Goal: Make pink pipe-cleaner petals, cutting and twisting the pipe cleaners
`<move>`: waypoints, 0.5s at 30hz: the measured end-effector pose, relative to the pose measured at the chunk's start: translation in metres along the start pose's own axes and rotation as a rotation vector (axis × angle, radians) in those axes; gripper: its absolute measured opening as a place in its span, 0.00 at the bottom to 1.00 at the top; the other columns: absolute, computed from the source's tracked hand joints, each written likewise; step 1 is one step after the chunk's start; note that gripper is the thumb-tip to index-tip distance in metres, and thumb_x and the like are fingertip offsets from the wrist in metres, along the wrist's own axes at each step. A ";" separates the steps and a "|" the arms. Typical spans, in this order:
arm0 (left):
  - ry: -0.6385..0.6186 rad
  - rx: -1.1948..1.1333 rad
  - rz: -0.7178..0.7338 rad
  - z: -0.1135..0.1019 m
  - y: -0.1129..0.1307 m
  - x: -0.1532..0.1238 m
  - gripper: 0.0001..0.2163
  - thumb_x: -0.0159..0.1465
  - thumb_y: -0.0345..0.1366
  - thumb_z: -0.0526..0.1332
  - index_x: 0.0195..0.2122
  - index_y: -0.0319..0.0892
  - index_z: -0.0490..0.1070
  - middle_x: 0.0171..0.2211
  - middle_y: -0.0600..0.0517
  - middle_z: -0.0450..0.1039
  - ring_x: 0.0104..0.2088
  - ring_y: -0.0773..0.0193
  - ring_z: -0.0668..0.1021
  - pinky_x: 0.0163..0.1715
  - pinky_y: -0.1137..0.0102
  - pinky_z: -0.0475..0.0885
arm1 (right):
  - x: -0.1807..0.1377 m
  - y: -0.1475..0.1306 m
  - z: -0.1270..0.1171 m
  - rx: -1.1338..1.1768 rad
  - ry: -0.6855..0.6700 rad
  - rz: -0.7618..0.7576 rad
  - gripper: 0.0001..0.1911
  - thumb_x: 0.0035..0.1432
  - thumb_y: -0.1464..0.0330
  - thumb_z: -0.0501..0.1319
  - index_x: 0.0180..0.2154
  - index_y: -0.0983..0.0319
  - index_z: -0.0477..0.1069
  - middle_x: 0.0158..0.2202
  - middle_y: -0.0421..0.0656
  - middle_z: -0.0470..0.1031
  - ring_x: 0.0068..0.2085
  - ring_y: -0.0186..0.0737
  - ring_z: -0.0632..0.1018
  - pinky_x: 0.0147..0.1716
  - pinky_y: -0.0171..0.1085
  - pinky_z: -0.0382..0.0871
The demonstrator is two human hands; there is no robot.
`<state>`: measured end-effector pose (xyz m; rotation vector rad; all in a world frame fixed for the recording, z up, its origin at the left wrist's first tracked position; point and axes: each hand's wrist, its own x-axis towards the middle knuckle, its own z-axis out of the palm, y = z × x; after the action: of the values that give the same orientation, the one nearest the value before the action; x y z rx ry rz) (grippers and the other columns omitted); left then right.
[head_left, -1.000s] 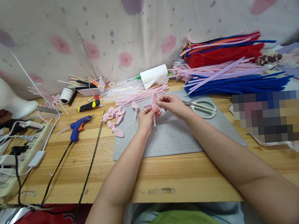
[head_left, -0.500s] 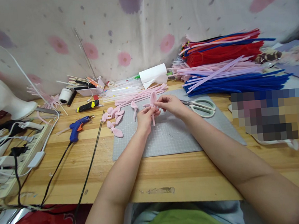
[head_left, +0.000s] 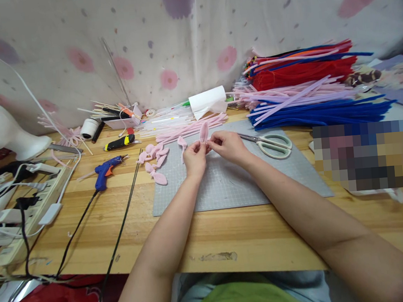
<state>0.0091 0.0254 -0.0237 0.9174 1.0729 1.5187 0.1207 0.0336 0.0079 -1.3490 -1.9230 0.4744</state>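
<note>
Over the grey cutting mat (head_left: 238,180), my left hand (head_left: 195,160) pinches a pink pipe cleaner (head_left: 203,132) bent into an upright petal-shaped loop. My right hand (head_left: 227,145) is closed at the base of the same loop, fingertips touching it; the exact grip is partly hidden. Just left of my left hand lies a single pink pipe-cleaner piece (head_left: 182,145). Farther left, several shaped pink pieces (head_left: 156,157) form a small pile at the mat's edge. Scissors (head_left: 274,145) with pale green handles rest on the mat beyond my right forearm.
Bundles of blue (head_left: 317,114), pink and red pipe cleaners (head_left: 303,72) are stacked at the back right. Loose pink pipe cleaners (head_left: 192,127) lie behind the mat. A blue glue gun (head_left: 102,175), a yellow-black cutter (head_left: 119,142) and a crowded power strip (head_left: 48,195) occupy the left side.
Both hands have closed in around the base of the loop. The stem that hung below my left fingers and the tail pointing left no longer show.
</note>
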 end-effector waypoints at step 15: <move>-0.188 0.132 -0.096 -0.004 0.008 -0.002 0.05 0.49 0.35 0.63 0.27 0.40 0.75 0.24 0.53 0.73 0.27 0.68 0.74 0.33 0.72 0.69 | 0.002 0.012 -0.002 0.028 -0.046 0.019 0.10 0.52 0.64 0.54 0.25 0.62 0.68 0.23 0.41 0.70 0.25 0.34 0.67 0.26 0.34 0.54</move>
<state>0.0033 0.0221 -0.0178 1.0631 1.0735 1.2682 0.1303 0.0396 0.0019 -1.3502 -1.9352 0.5450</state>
